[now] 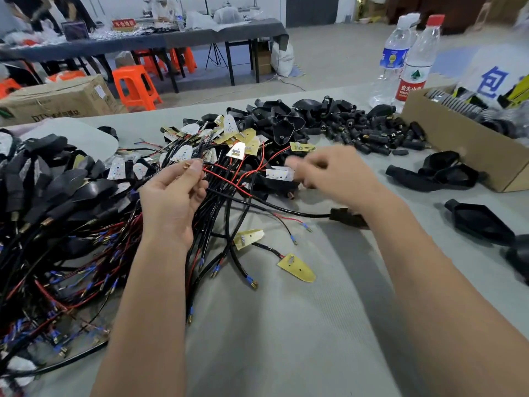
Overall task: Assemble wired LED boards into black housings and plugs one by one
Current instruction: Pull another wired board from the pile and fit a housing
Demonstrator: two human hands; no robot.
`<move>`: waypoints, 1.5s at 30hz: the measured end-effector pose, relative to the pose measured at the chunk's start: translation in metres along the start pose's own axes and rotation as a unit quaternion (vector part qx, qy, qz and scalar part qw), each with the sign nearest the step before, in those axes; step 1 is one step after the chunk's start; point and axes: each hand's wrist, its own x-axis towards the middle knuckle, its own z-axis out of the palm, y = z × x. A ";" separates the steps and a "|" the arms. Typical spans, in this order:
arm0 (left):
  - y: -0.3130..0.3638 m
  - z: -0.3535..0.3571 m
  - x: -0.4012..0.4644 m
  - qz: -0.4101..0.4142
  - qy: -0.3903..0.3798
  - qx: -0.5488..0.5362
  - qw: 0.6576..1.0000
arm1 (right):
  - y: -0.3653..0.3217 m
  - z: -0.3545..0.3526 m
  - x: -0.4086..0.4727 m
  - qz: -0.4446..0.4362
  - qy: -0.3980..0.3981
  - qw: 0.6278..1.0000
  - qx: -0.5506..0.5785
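Forearms, both bare, reach in from six o'clock. Left hand (pixel 171 196): pinches a brass wire terminal (pixel 186 165) at its fingertips. Right hand (pixel 329 179): motion-blurred over an LED board (pixel 279 173); grip cannot be told. Boards: light, thin, likely fragile; best taken by the edges, not the red leads (pixel 229 179). Wire tangle (pixel 217 219) between the hands may snag. Housings (pixel 274 121) and plugs (pixel 372 136) heaped at twelve to one o'clock. Finished pile (pixel 43 181) at nine. Carton (pixel 463 144) and bottles (pixel 412 64) at two, on grey desk (pixel 286 325).
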 end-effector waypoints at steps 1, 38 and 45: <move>-0.003 0.002 0.000 0.008 0.005 0.011 1.000 | 0.006 -0.006 0.015 0.015 0.058 0.998 0.009; -0.006 -0.011 0.005 0.084 -0.105 0.152 0.979 | -0.024 0.020 -0.003 0.069 -0.017 0.906 0.417; -0.010 -0.005 0.005 0.126 -0.198 0.204 0.951 | -0.038 0.051 -0.010 0.072 0.018 0.811 0.580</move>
